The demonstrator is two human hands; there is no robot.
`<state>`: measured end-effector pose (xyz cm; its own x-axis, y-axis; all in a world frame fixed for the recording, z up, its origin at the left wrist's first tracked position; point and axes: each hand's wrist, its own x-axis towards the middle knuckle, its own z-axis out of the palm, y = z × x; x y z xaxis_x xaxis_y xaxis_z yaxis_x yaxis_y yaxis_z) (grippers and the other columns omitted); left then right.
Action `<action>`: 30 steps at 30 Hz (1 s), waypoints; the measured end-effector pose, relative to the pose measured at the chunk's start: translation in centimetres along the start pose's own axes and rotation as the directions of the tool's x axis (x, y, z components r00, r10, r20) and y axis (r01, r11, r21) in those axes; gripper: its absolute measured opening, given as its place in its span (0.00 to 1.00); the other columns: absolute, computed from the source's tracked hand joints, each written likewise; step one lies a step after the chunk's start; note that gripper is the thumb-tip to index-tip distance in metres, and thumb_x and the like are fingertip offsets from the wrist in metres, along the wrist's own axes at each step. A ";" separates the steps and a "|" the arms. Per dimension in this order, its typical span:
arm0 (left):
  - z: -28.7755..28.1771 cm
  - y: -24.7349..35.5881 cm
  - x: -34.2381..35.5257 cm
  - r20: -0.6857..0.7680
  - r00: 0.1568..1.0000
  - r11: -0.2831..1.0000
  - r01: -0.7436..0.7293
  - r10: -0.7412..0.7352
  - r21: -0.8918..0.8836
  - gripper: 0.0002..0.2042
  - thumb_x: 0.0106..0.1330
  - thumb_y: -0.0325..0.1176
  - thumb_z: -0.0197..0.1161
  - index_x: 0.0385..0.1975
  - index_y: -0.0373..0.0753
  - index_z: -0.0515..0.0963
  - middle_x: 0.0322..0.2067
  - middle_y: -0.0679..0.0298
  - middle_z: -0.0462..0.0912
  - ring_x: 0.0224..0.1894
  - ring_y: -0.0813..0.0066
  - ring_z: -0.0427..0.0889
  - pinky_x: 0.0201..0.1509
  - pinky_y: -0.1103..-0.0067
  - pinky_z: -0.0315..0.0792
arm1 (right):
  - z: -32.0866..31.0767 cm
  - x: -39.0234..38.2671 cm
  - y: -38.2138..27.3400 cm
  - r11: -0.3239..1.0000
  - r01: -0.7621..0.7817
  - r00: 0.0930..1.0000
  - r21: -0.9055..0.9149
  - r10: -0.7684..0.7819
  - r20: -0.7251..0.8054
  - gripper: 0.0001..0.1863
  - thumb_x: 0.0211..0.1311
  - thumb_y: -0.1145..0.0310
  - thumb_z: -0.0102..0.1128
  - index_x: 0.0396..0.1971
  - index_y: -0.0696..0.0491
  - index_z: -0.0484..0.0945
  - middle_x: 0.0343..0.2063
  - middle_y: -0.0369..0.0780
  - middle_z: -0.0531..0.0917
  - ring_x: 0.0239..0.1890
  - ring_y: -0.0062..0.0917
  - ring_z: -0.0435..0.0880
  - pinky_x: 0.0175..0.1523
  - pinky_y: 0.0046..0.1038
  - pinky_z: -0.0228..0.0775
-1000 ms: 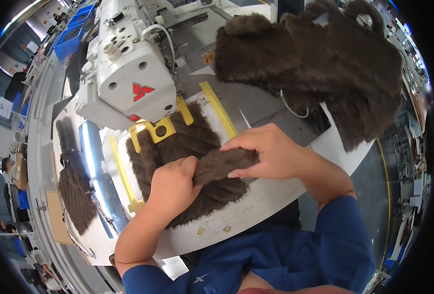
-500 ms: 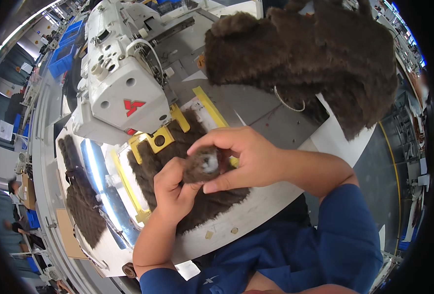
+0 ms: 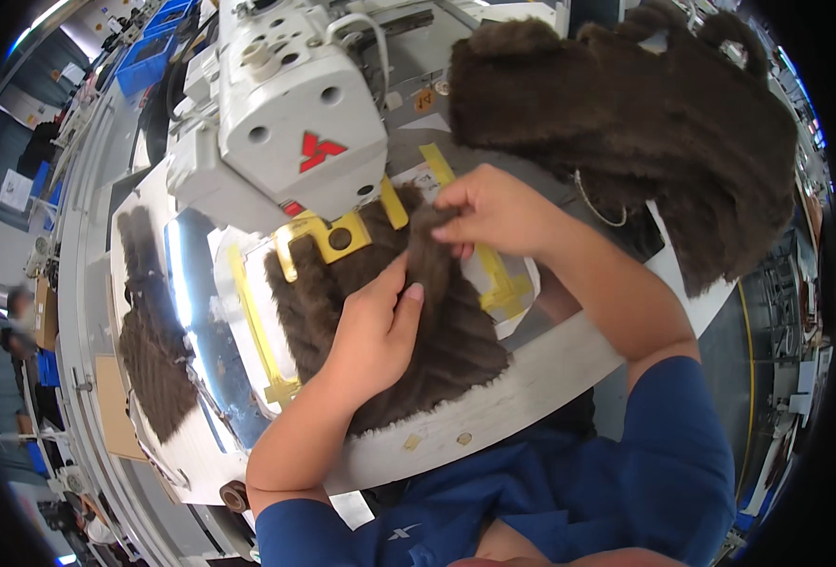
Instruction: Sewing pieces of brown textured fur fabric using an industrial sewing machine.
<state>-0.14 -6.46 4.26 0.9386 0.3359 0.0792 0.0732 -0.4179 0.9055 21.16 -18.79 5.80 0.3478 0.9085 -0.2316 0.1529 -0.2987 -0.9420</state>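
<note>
A narrow brown fur strip (image 3: 429,253) stands up between my hands over a larger brown fur panel (image 3: 456,354). My right hand (image 3: 503,215) pinches the strip's upper end between thumb and fingers. Lower down, my left hand (image 3: 377,326) grips the strip's near side, thumb along it. The panel lies flat under the yellow clamp (image 3: 342,238) of a white sewing machine (image 3: 295,132), its near edge reaching the table's front. Whether the strip is joined to the panel, I cannot tell.
A large heap of brown fur (image 3: 626,132) lies at the back right, a white cord loop (image 3: 599,200) beside it. At the left lies another fur piece (image 3: 153,331). Yellow tape strips (image 3: 257,326) border the panel. A small brown roll (image 3: 235,496) sits by the near left edge.
The bunched fur between my hands, with a pale inside showing, is now a drawn-out strip. My right hand has moved up and away. The whole view has shifted a little.
</note>
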 end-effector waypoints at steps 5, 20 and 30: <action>-3.3 -1.6 1.3 0.205 0.973 0.891 -0.186 0.108 0.414 0.30 0.63 0.15 0.53 0.68 0.35 0.77 0.47 0.38 0.86 0.51 0.36 0.84 0.60 0.54 0.77 | 0.9 7.7 2.7 0.782 0.309 0.949 -0.540 -0.293 0.119 0.15 0.60 0.63 0.75 0.36 0.61 0.87 0.30 0.48 0.88 0.36 0.40 0.89 0.44 0.39 0.81; -3.0 -5.7 4.3 0.155 0.946 0.480 -0.280 0.284 0.832 0.14 0.61 0.22 0.60 0.46 0.37 0.84 0.56 0.60 0.88 0.49 0.62 0.88 0.52 0.68 0.80 | 1.9 12.1 3.2 0.811 0.050 0.979 -0.583 -0.154 -0.131 0.23 0.43 0.56 0.84 0.33 0.56 0.84 0.35 0.49 0.90 0.44 0.48 0.89 0.49 0.44 0.80; -1.8 -5.8 6.1 0.071 0.952 0.396 -0.192 0.299 0.898 0.05 0.60 0.26 0.61 0.35 0.39 0.79 0.52 0.61 0.90 0.40 0.62 0.90 0.44 0.67 0.80 | 1.1 12.7 4.2 0.953 0.011 0.982 -0.304 -0.067 -0.174 0.18 0.45 0.60 0.80 0.34 0.55 0.88 0.31 0.48 0.90 0.38 0.43 0.91 0.46 0.41 0.82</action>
<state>4.53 -0.45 0.26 0.9390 0.1343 0.3166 0.1517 -0.9880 -0.0308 25.18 -8.21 -1.32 0.4924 0.8617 -0.1225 0.4304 -0.3634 -0.8262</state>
